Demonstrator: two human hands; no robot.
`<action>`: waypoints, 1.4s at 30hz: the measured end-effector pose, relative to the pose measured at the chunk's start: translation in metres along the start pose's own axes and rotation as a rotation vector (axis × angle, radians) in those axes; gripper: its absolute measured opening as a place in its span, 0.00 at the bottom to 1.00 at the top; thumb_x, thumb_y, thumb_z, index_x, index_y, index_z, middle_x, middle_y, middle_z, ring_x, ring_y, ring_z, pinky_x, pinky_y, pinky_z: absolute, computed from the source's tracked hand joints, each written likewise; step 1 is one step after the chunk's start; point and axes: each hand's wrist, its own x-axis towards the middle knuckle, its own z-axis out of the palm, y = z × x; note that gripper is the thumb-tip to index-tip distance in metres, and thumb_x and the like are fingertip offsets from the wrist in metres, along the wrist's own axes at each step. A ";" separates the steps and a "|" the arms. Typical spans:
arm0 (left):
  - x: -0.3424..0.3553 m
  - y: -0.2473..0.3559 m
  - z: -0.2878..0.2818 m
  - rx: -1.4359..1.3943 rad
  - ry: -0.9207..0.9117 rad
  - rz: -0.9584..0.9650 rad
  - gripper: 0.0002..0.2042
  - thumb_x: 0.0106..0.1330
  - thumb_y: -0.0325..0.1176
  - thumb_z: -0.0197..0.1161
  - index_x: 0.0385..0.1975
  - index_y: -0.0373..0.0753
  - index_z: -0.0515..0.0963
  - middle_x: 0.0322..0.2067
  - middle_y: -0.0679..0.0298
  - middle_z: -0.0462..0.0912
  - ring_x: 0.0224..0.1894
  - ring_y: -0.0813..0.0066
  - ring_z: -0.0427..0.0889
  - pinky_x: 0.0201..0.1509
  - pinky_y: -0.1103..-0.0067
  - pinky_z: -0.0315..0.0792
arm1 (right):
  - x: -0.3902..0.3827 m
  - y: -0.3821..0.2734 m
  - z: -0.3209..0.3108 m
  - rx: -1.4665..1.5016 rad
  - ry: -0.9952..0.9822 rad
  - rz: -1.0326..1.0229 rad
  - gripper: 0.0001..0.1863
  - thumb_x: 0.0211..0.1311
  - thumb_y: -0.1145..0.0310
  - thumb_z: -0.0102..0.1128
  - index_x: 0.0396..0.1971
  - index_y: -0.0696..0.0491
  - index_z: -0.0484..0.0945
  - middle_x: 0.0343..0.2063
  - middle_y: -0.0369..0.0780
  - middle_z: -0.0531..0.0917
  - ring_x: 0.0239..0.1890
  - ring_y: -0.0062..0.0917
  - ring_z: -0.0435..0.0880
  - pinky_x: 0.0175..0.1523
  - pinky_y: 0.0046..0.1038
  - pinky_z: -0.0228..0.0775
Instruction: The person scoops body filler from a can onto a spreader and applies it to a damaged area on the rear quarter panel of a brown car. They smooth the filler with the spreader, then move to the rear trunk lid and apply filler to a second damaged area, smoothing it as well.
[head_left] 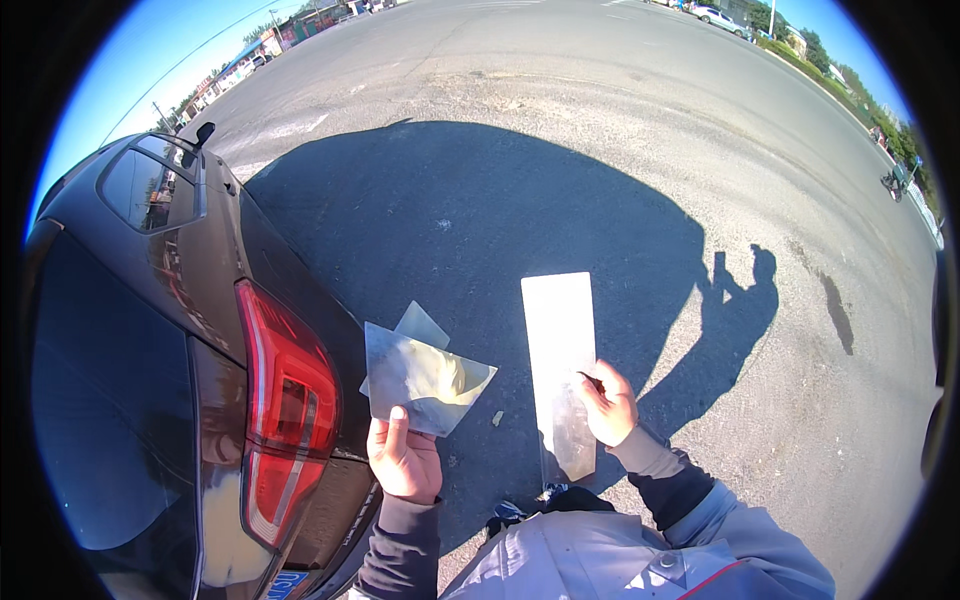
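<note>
My left hand [404, 462] pinches two thin, flat grey sheets [415, 385] that overlap crosswise, thumb on top. Pale yellowish smears mark the upper sheet, which look like putty or a reflection; I cannot tell which. In my right hand [608, 405] is a long, narrow white board [562, 340], gripped by its right edge. Its upper part glares in the sun, and stains show on its shaded lower end. The board and the sheets are apart. Close by on the left stands a dark brown car [215, 400] with a red tail light [290, 410]. A beige patch [221, 510] marks its body beside the light.
Grey asphalt [480, 230] carries the car's large shadow and a person's shadow [740, 290] at right. A small yellowish scrap [497, 418] lies on the ground between my hands. Far off are a white car [722, 20] and a rider [894, 182].
</note>
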 end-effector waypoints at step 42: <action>0.035 0.002 0.016 0.532 -0.301 0.517 0.22 0.79 0.24 0.54 0.71 0.27 0.67 0.62 0.53 0.79 0.59 0.71 0.79 0.64 0.78 0.70 | -0.016 -0.079 0.116 0.003 0.236 -0.356 0.05 0.72 0.72 0.60 0.36 0.58 0.78 0.28 0.47 0.79 0.27 0.46 0.81 0.32 0.36 0.71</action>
